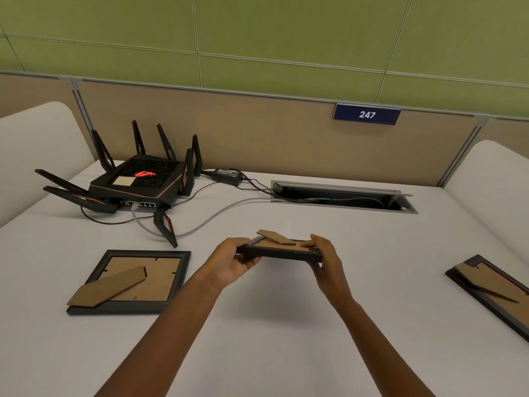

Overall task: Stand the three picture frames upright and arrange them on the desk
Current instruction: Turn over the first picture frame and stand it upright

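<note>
Three black picture frames with brown cardboard backs are on or over the white desk (272,325). The middle frame (282,251) is held nearly flat above the desk, back side up, its cardboard stand lifted a little. My left hand (233,262) grips its left end and my right hand (326,260) grips its right end. A second frame (134,282) lies face down at the left with its stand partly swung out. The third frame (495,290) lies face down at the right edge, partly cut off by the view.
A black router (137,184) with several antennas sits at the back left, with cables running to an open cable tray (343,197) in the desk. A beige divider with a "247" label (367,114) closes the back. White side panels flank the desk.
</note>
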